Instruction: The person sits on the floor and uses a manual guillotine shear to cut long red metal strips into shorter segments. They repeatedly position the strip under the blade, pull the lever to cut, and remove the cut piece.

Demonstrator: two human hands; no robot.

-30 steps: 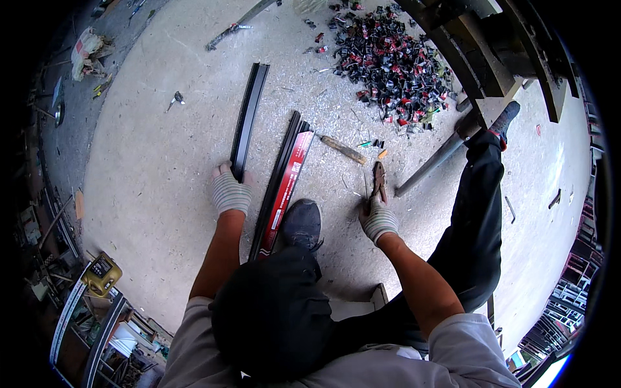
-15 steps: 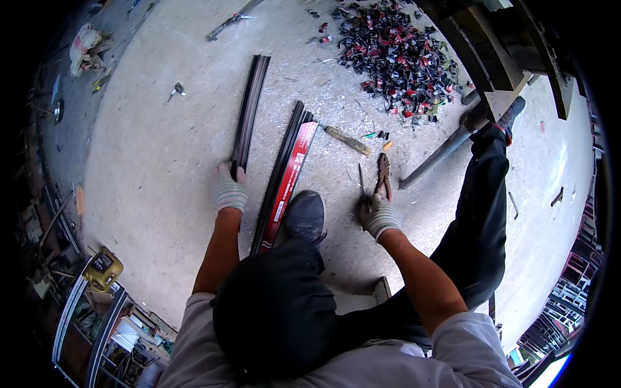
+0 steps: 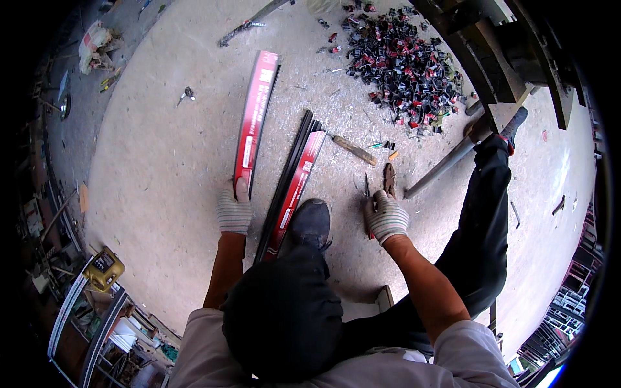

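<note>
Left of the strip bundle [image 3: 290,187], the left hand [image 3: 233,212] is gripping a red-faced strip [image 3: 253,123] by its near end, probably leaving its length free. Well apart, the right hand [image 3: 388,216] is clasping a slim tool [image 3: 367,185]; whether it is also holding the pliers [image 3: 389,178] is unclear.

Pale, speckled floor [image 3: 155,161]; darker grey strip [image 3: 129,48] upper left. Clutter [image 3: 123,337] lower left. Black steel stand [image 3: 482,64] upper right. Metal frames [image 3: 568,301] crowd right edge, bright light patch [image 3: 552,377] bottom right.
</note>
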